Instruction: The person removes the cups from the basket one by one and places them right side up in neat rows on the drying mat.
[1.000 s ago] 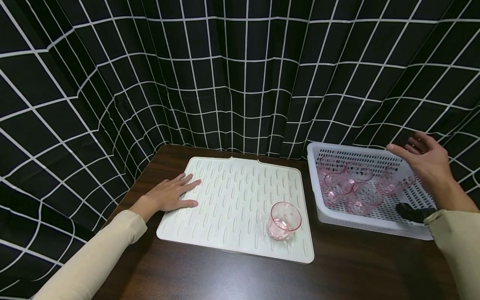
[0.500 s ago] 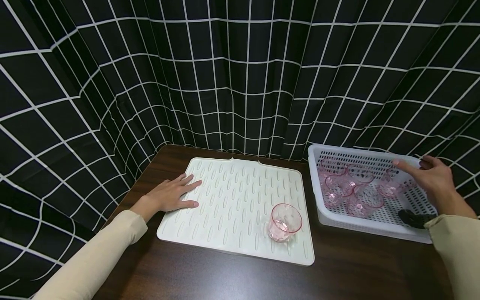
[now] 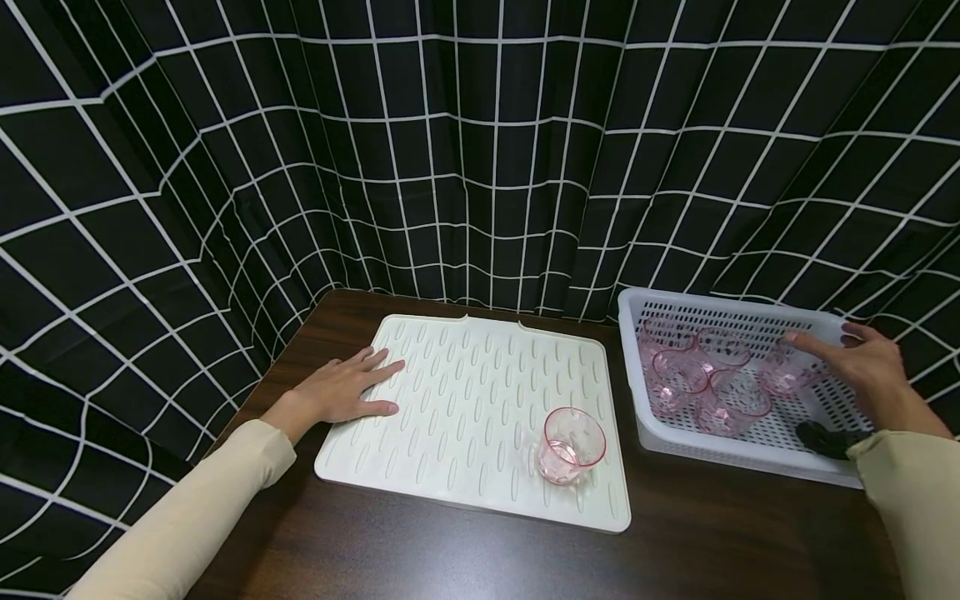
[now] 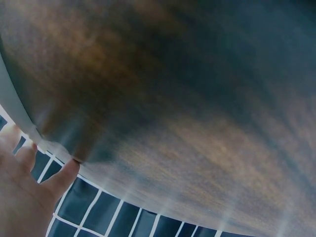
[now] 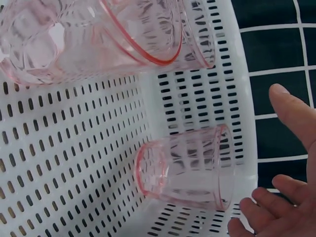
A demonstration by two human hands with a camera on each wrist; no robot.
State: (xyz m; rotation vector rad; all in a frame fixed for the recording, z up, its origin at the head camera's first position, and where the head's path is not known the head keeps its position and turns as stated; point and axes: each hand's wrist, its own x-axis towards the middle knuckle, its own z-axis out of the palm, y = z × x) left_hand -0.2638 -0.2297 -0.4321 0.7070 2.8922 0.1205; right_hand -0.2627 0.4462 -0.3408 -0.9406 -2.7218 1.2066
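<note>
My left hand (image 3: 341,390) lies with fingers spread on the left edge of a white ridged drying mat (image 3: 465,417). A clear pink-rimmed drinking glass (image 3: 567,450) stands upright near the mat's right front corner. Over the back right of a white perforated plastic basket (image 3: 750,458) is my right hand (image 3: 870,362), thumb and fingers apart. Closest to it is a single pink glass (image 5: 185,168) in the basket, near the fingertips; in the right wrist view a gap shows between hand (image 5: 291,197) and glass. Several more pink glasses (image 3: 678,379) cluster in the basket's left half.
A black object (image 3: 825,437) lies at the basket's front right, partly hidden by the right sleeve (image 3: 900,475). The dark wooden table (image 3: 420,550) is bordered at the back and left by a black curtain with white grid lines (image 3: 450,167).
My right hand has come down from above the basket's right rim towards the lone glass, its thumb shifting slightly right and lower. The left hand stays on the mat.
</note>
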